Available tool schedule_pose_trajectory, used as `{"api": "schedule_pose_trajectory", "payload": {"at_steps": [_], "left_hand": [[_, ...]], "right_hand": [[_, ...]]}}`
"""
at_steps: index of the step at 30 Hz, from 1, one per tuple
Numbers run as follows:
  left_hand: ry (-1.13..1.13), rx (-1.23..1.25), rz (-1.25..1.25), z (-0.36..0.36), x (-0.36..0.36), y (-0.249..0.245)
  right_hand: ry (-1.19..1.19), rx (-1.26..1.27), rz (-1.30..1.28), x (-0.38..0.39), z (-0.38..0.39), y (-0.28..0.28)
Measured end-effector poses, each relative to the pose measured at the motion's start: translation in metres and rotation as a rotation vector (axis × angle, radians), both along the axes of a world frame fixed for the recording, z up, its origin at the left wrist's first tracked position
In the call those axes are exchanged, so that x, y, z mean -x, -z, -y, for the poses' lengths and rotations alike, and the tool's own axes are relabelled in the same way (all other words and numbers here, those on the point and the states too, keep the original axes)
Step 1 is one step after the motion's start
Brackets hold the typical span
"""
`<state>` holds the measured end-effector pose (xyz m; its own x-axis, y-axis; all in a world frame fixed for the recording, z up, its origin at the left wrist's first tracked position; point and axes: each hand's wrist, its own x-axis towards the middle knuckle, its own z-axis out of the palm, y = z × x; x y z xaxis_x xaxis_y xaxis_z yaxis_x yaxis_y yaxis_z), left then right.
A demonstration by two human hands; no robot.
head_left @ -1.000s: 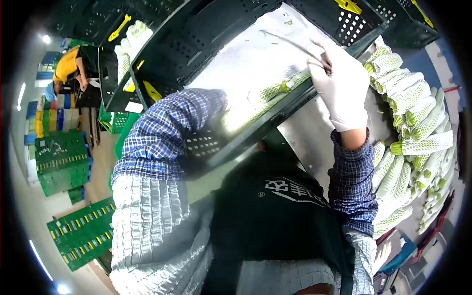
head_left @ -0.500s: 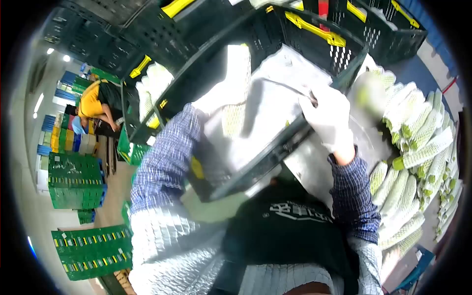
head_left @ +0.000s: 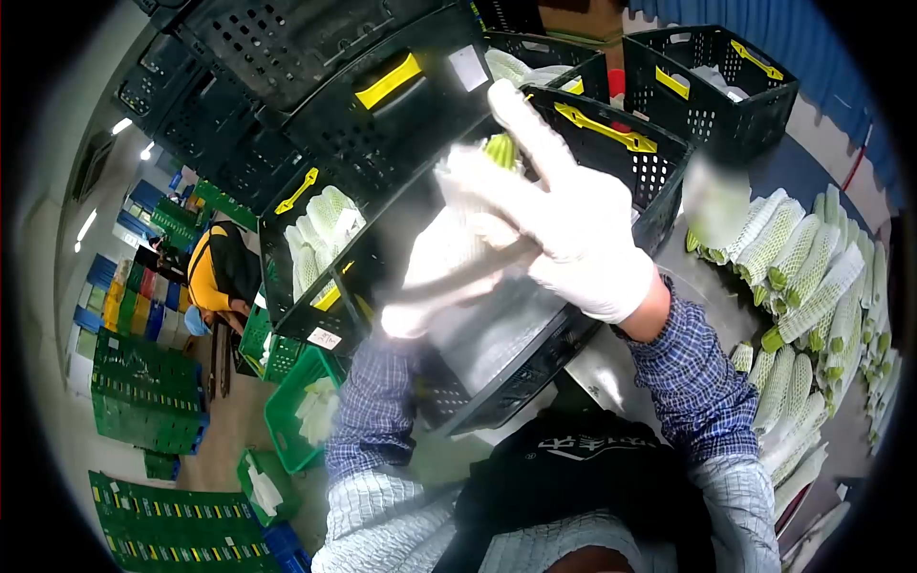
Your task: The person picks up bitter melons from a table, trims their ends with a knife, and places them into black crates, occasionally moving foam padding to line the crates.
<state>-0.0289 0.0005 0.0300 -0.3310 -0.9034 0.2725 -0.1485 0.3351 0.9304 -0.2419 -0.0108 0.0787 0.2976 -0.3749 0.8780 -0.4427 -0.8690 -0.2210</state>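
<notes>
In the head view, my white-gloved left hand (head_left: 444,263) is closed around a zucchini-like vegetable (head_left: 501,150) in a white foam net sleeve. Its ridged green end sticks out at the top; glare blurs the rest. My right hand (head_left: 592,229), also gloved, lies against the vegetable with its index finger stretched up and its fingers apart around the green end. Both hands are above a black crate (head_left: 535,368) lined with white sheet.
Several net-sleeved vegetables (head_left: 802,258) lie piled on the table to the right. More black crates (head_left: 712,86) stand behind, one at left holding wrapped vegetables (head_left: 325,229). Green baskets (head_left: 287,411) sit lower left. A person in yellow (head_left: 220,272) bends over farther left.
My right hand has moved from the white sheet at the crate's edge up and left to the vegetable. My left hand has stayed near it, and the view has shifted.
</notes>
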Motion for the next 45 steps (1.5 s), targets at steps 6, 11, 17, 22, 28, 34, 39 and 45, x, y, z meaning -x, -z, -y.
{"api": "schedule_pose_trajectory", "payload": {"at_steps": [6,11,17,22,28,34,39,45], "left_hand": [[0.241,-0.254,-0.430,-0.002,-0.023,0.014],[0.300,-0.442,-0.706,-0.003,-0.038,0.029],[0.070,-0.124,-0.436,-0.017,-0.008,-0.013],[-0.147,0.277,-0.016,-0.014,-0.002,0.013],[-0.336,0.701,0.443,-0.018,-0.014,0.031],[-0.481,0.959,0.610,0.000,-0.017,0.031],[-0.510,1.040,0.658,0.003,-0.017,0.036],[-0.536,1.083,0.674,0.004,-0.019,0.034]], "right_hand": [[-0.032,0.265,-0.153,-0.019,-0.022,0.028],[-0.123,0.105,-0.135,-0.019,-0.023,0.038],[-0.132,0.143,-0.145,-0.030,-0.030,0.039],[-0.259,0.112,-0.198,-0.052,-0.031,0.064],[-0.320,0.086,-0.211,-0.048,-0.036,0.073],[-0.237,0.011,-0.341,-0.042,-0.046,0.079],[-0.175,-0.022,-0.442,-0.038,-0.053,0.075],[-0.151,0.070,-0.414,-0.030,-0.056,0.079]]}}
